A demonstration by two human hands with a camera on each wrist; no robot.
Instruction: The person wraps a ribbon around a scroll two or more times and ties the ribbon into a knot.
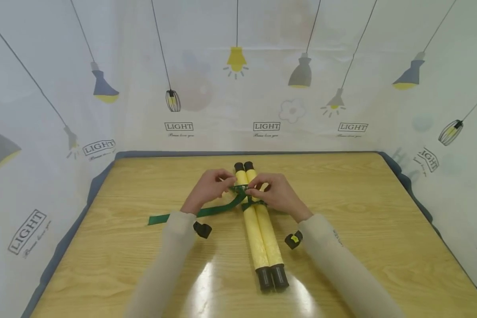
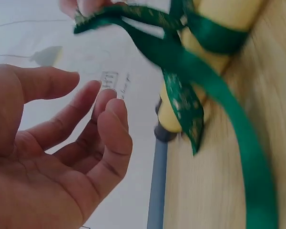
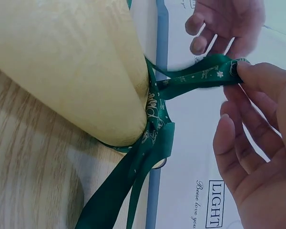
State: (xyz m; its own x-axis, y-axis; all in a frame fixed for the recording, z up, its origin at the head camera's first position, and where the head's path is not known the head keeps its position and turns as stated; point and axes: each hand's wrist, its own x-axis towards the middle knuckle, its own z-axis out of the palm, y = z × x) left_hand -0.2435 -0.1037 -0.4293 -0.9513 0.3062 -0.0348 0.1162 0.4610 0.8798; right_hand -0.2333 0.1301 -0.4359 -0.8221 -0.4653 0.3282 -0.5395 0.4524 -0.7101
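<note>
Two yellow tubes [image 1: 258,234] with dark end caps lie side by side on the table, bound by a green printed ribbon [image 1: 220,210]. My right hand [image 1: 276,192] pinches a loop of that ribbon between thumb and finger, pulled out from the knot, as the right wrist view shows. My left hand [image 1: 208,190] is beside the knot; in the left wrist view its thumb and bent fingers stand apart with nothing between them. One long ribbon tail trails left across the table, and a shorter printed end [image 2: 185,105] hangs near the tubes.
The wood-grain table [image 1: 115,256] has a grey-blue edge at its back and sides. Behind it hangs a white sheet [image 1: 222,26] printed with lamps and lettering. A black wrist camera [image 1: 202,229] sits below the left hand, another [image 1: 293,240] below the right.
</note>
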